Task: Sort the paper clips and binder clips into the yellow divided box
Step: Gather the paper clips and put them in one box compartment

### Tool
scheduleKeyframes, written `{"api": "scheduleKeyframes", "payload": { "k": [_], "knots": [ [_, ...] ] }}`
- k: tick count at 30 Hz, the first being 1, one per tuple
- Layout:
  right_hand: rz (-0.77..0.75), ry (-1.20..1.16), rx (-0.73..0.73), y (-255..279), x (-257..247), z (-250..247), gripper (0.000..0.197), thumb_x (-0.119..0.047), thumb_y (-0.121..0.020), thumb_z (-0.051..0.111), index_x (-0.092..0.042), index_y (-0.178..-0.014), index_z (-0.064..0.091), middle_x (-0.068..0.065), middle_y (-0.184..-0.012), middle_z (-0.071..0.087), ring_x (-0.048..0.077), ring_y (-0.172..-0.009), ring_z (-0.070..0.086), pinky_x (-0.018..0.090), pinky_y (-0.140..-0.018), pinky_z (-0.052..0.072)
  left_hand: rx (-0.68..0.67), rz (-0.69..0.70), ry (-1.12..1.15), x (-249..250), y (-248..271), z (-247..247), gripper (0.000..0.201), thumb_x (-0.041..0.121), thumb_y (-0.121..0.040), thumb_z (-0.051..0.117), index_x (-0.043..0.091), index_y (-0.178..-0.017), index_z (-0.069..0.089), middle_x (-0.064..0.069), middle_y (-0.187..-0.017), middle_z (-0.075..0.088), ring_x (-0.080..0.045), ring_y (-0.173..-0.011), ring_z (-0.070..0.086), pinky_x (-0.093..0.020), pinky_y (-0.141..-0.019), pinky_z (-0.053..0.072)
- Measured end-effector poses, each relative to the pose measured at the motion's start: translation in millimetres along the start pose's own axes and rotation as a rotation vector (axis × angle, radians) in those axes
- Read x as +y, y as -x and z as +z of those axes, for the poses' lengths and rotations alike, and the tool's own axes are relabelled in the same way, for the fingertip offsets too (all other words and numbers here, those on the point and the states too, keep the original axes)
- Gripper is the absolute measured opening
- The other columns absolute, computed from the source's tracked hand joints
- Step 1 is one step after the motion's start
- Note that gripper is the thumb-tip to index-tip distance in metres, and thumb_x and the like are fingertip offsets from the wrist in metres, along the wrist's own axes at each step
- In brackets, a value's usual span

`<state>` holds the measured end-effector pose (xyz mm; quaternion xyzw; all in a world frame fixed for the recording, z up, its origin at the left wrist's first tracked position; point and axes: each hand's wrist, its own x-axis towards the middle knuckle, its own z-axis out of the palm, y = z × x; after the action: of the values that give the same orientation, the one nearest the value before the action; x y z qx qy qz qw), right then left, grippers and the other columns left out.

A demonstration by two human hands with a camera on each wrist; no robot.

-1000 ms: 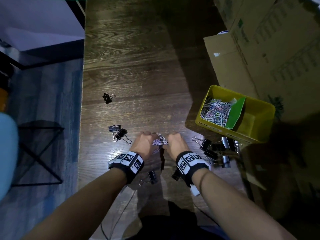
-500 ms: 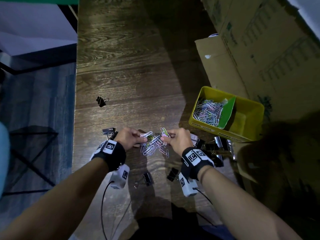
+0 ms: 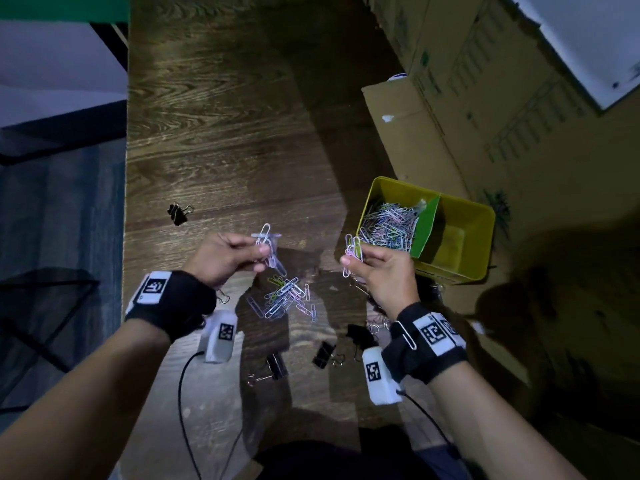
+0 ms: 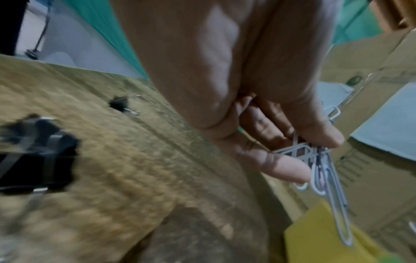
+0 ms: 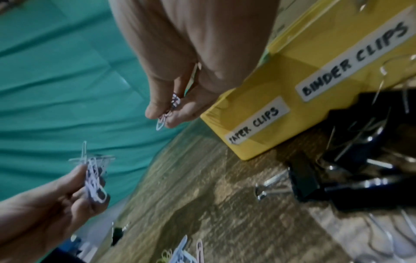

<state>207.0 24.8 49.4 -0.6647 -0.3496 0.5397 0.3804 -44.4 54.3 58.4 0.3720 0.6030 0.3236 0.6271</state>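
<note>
The yellow divided box [image 3: 483, 233] stands at the right of the wooden table; its left compartment holds a heap of coloured paper clips [image 3: 389, 226], and a green divider [image 3: 427, 225] separates it from the right one. My left hand [image 3: 228, 256] pinches a bunch of paper clips [image 4: 324, 170] above the table. My right hand [image 3: 379, 271] pinches another bunch [image 5: 167, 111] beside the box's near left corner. A loose pile of paper clips [image 3: 284, 297] lies on the table between both hands. Black binder clips [image 3: 323, 355] lie near my wrists.
A lone binder clip [image 3: 178, 213] sits far left on the table [image 3: 225, 133]. More binder clips [image 5: 351, 178] crowd the box's labelled front wall. Cardboard boxes [image 3: 485, 98] rise at the right. The table's left edge drops to the floor.
Both hands rose from the pile and drew apart, each carrying a bunch of paper clips; the right hand moved towards the yellow box.
</note>
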Motion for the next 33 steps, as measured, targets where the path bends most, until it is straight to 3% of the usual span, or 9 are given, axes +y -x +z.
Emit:
{"api": "scheduleKeyframes", "payload": {
  "k": [6,11,14,17,20,23,26,29,33],
  "knots": [
    [-0.087,-0.071,0.078,5.5,-20.3,-38.4,0.043,-0.007,-0.071,0.079,0.000,-0.111,0.066,-0.004,-0.100,0.065,-0.007,-0.084,0.061,0.005,-0.074,0.049,-0.206,0.120,0.056,53.8,-17.0,77.4,0.009,0.013,-0.066,0.070,0.011,-0.073,0.076,-0.004,-0.068,0.072,-0.012,-0.059,0.066,-0.018,-0.059,0.055],
    [-0.081,-0.061,0.150,-8.3,-38.1,-61.3,0.044,-0.016,-0.073,0.079,-0.008,-0.114,0.064,-0.001,-0.110,0.066,0.009,-0.098,0.064,0.016,-0.084,0.050,-0.204,0.118,-0.016,65.8,-41.4,148.0,0.007,0.007,-0.078,0.070,0.005,-0.085,0.071,0.000,-0.061,0.070,-0.008,-0.049,0.060,-0.015,-0.049,0.052],
    [-0.123,-0.003,0.202,-21.5,-47.3,-71.0,0.032,-0.018,-0.074,0.079,-0.015,-0.104,0.068,-0.003,-0.096,0.067,0.000,-0.080,0.064,0.003,-0.062,0.046,-0.106,0.152,-0.315,52.9,-56.2,176.5,0.012,0.021,-0.076,0.076,0.011,-0.080,0.073,-0.001,-0.061,0.068,-0.013,-0.047,0.060,-0.021,-0.044,0.049],
    [-0.166,0.127,0.245,-35.8,-55.3,-76.0,0.033,-0.017,-0.074,0.079,-0.010,-0.106,0.070,-0.004,-0.090,0.068,-0.001,-0.071,0.062,0.005,-0.061,0.046,-0.076,0.277,-0.830,41.1,-66.1,190.1,0.014,0.026,-0.081,0.069,0.013,-0.082,0.072,-0.011,-0.075,0.067,-0.025,-0.066,0.063,-0.029,-0.059,0.052],
    [-0.181,0.304,0.236,-52.1,-58.1,-74.6,0.028,-0.017,-0.077,0.077,-0.008,-0.103,0.072,0.001,-0.089,0.072,0.010,-0.074,0.064,0.024,-0.074,0.054,-0.222,0.294,-1.170,40.3,-65.8,193.2,0.014,0.024,-0.084,0.061,0.011,-0.083,0.066,-0.007,-0.072,0.057,-0.029,-0.077,0.060,-0.032,-0.064,0.044],
    [-0.205,0.566,0.203,-70.4,-54.6,-68.5,0.022,-0.021,-0.078,0.076,-0.011,-0.097,0.074,0.008,-0.090,0.073,0.021,-0.081,0.067,0.035,-0.079,0.055,-0.318,0.341,-1.165,39.4,-61.5,186.3,0.019,0.026,-0.089,0.056,0.010,-0.089,0.066,-0.005,-0.070,0.056,-0.028,-0.081,0.061,-0.030,-0.067,0.043],
    [-0.159,0.823,0.105,-81.3,-52.1,-55.4,0.024,-0.019,-0.082,0.071,-0.009,-0.104,0.071,0.015,-0.104,0.070,0.029,-0.096,0.065,0.038,-0.085,0.054,-0.151,0.461,-0.868,33.9,-52.8,166.6,0.020,0.023,-0.089,0.057,0.015,-0.100,0.071,-0.005,-0.092,0.072,-0.018,-0.087,0.065,-0.025,-0.079,0.048],
    [-0.127,0.979,-0.025,-81.2,-51.2,-42.2,0.041,-0.015,-0.082,0.073,-0.012,-0.121,0.061,0.015,-0.119,0.064,0.029,-0.109,0.061,0.040,-0.092,0.052,0.076,0.450,-0.609,22.6,-49.9,131.0,0.018,0.018,-0.087,0.061,0.018,-0.102,0.071,-0.003,-0.095,0.073,-0.017,-0.085,0.067,-0.024,-0.080,0.051],
    [-0.126,0.939,-0.125,-62.8,-59.1,-39.8,0.056,-0.027,-0.077,0.078,-0.017,-0.128,0.057,0.008,-0.126,0.061,0.023,-0.115,0.057,0.034,-0.097,0.046,0.000,0.414,-0.939,-12.8,-52.2,67.5,0.048,0.013,-0.086,0.058,0.025,-0.131,0.050,-0.003,-0.114,0.065,-0.022,-0.096,0.063,-0.021,-0.087,0.041]
  ]
}}
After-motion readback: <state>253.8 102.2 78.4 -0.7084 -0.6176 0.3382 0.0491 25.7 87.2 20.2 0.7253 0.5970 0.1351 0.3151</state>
